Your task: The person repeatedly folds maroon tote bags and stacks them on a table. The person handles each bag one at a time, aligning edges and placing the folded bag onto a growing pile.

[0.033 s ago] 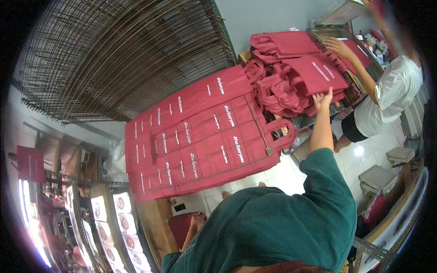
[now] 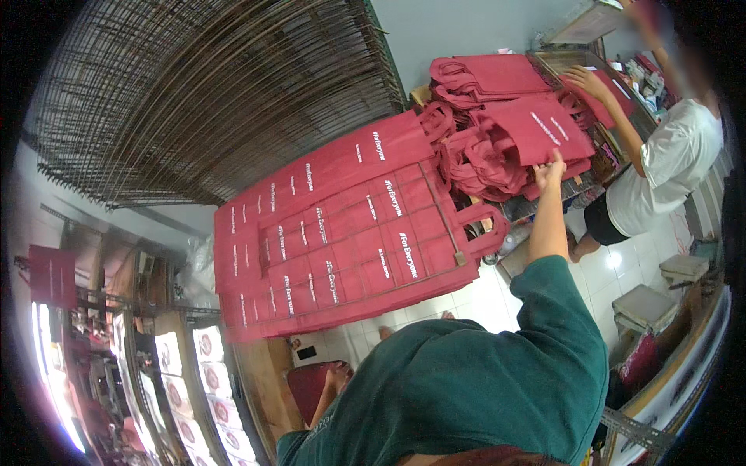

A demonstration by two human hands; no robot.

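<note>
My right hand reaches to the far right and pinches the near edge of a red fabric tote bag printed in white, thumb on top. That bag lies over a heap of red bags with bunched handles. My left hand hangs low beside a dark red flat surface; its fingers are too obscured to read. In front of me, printed red bags lie in rows, partly under a thin metal wire rack.
Raised wire racks stand at the far left. At right, a co-worker in a white shirt has a hand near more red bags. A wooden bench is at lower left. White tiled floor shows at right.
My right hand has gone from open, palm up under the bag's edge, to pinching that edge. The bag has shifted slightly. The co-worker's hand has moved a little to the right.
</note>
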